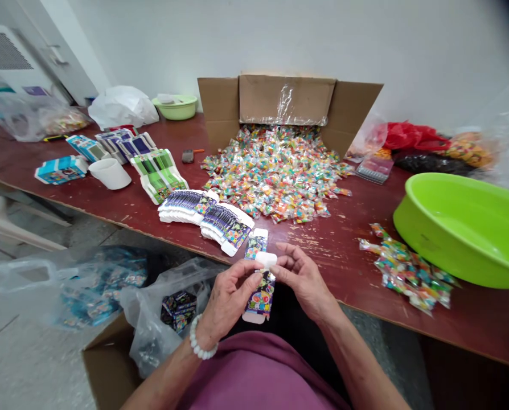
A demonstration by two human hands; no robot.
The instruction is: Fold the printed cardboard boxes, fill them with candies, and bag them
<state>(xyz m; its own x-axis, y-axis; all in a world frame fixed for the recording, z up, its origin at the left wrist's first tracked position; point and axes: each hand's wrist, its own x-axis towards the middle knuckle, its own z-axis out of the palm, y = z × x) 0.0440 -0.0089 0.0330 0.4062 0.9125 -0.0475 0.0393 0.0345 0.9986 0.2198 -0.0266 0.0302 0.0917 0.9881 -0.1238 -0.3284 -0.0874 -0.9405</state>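
Note:
My left hand [225, 299], a beaded bracelet at its wrist, grips a small dark printed carton [263, 296] over the table's front edge. The thumb and fingers of my right hand [306, 282] pinch the white flap at the carton's upper end. The carton's lower flap sticks out toward me. Just beyond it, a similar flat carton [257, 240] lies on the table. To the left of that are two fanned stacks of purple cartons [226, 225]. A large heap of wrapped candies [280, 171] spills from a cardboard box [286, 99] behind them.
A green basin [463, 228] stands at the right beside a small pile of candies [412, 273]. Green cartons [160, 173], a white cup [110, 173] and blue cartons [61, 169] are at the left. Below the table edge, a plastic bag [152, 330] holds dark cartons.

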